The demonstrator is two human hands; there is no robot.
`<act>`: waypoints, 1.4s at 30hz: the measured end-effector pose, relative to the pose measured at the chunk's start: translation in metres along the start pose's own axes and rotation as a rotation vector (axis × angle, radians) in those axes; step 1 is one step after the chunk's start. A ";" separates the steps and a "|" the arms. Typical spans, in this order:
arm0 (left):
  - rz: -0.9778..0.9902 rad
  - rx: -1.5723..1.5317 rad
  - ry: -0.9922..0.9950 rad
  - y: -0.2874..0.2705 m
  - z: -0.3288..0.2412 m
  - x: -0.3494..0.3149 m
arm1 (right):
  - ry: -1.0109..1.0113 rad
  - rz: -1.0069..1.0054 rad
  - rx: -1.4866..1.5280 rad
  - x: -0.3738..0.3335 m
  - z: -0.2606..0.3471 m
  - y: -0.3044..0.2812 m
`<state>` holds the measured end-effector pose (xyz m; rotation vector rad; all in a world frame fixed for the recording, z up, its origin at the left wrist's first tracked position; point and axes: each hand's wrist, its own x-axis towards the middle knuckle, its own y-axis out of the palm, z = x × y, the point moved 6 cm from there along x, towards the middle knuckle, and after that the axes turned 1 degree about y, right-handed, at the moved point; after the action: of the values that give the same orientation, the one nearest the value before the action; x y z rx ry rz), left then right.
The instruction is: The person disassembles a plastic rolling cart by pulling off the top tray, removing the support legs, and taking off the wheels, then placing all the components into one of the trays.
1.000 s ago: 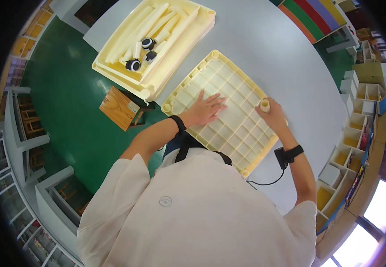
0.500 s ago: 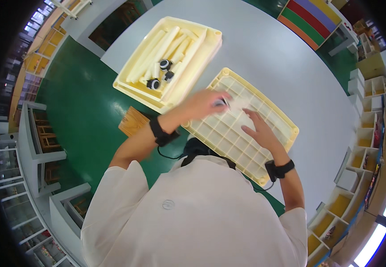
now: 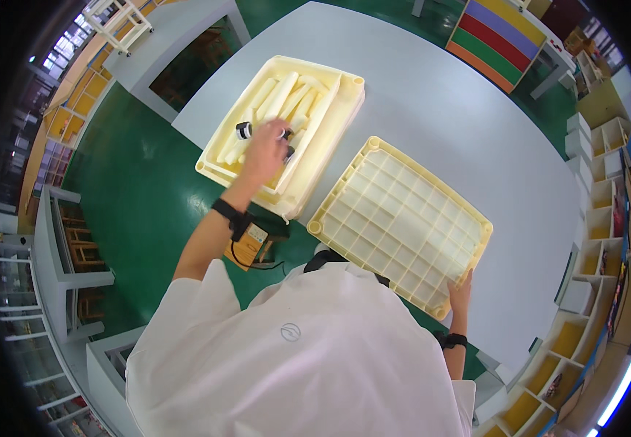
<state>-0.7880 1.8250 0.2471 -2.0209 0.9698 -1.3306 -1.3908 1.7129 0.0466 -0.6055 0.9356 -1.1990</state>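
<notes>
At the back left, my left hand (image 3: 265, 151) reaches into a cream plastic tray (image 3: 212, 156), over black-and-white caster wheels (image 3: 243, 130). Motion blurs its fingers, so whether they grip a caster is unclear. White tubes (image 3: 280, 95) lie in the tray beyond the hand. In front of me rests a cream panel (image 3: 403, 218) with a ribbed grid face up and a raised rim. At its near right corner my right hand (image 3: 461, 291) grips the rim, with the thumb on the ribbed side.
The grey table (image 3: 432, 87) carries tray and panel. A wooden stool (image 3: 243, 247) stands on the green floor below the tray. White shelving (image 3: 592, 255) lines the right side, and a striped multicoloured board (image 3: 497, 44) stands beyond the table.
My left hand has moved from above the panel, where it held a small black-and-white piece, into the tray. My right hand has slid from the panel's middle to its near right edge.
</notes>
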 end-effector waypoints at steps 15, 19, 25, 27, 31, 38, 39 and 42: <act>0.606 -0.260 -0.703 0.175 -0.041 -0.103 | 0.082 -0.106 0.145 -0.007 -0.011 0.013; 0.617 -0.901 -0.903 0.157 -0.027 -0.084 | 0.092 -0.042 0.701 -0.008 -0.002 0.012; 0.446 -1.359 -1.014 0.081 -0.106 -0.009 | -0.090 0.073 0.878 -0.004 0.027 0.009; 0.494 -1.298 -0.938 0.045 -0.129 0.018 | -0.013 0.163 0.943 0.003 0.039 0.012; 0.479 -1.236 -0.602 -0.010 -0.154 0.054 | -0.094 0.316 0.931 -0.006 0.121 -0.001; 0.405 -1.070 -0.220 -0.068 -0.209 0.064 | -0.184 0.392 0.795 -0.020 0.152 -0.022; 0.402 -1.084 -0.137 -0.073 -0.219 0.063 | -0.185 0.393 0.794 -0.022 0.151 -0.026; 0.541 -0.926 -0.059 -0.071 -0.234 0.054 | -0.173 0.379 0.795 -0.027 0.144 -0.043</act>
<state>-0.9710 1.8146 0.4177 -2.0917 2.1851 -0.5400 -1.2905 1.7155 0.1619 0.1072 0.3427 -1.0405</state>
